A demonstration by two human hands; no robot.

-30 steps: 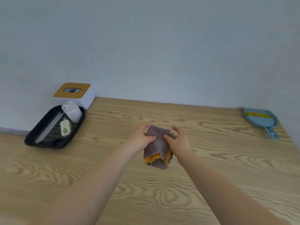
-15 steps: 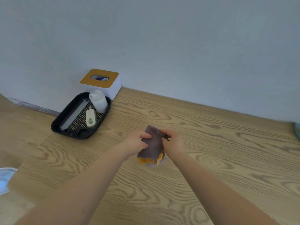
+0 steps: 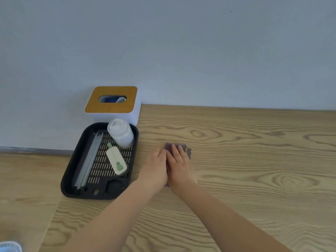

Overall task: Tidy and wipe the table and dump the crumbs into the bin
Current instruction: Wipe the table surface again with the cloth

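Head view: both hands flat, side by side, on the folded purple cloth [image 3: 188, 151] on the table [image 3: 254, 160]. Left hand [image 3: 157, 167] and right hand [image 3: 179, 163] have fingers extended, palms pressing down; neither grip is clenched around anything, the cloth is just pinned under them, only its far edge and right corner showing past the fingertips. Cloth looks soft, thin, light, likely to bunch or slide on smooth wood; best kept flat under the palm, or pinched at an exposed corner to lift. Just left of the left hand: black tray [image 3: 72, 179] holding a white bottle [image 3: 121, 134] lying down, a pale green case [image 3: 116, 162] and grey sticks [image 3: 89, 159]. Beyond the tray, white tissue box [image 3: 112, 104] at the wall. Tray edge blocks a leftward wipe; right of the hands the table is bare. No crumbs visible.
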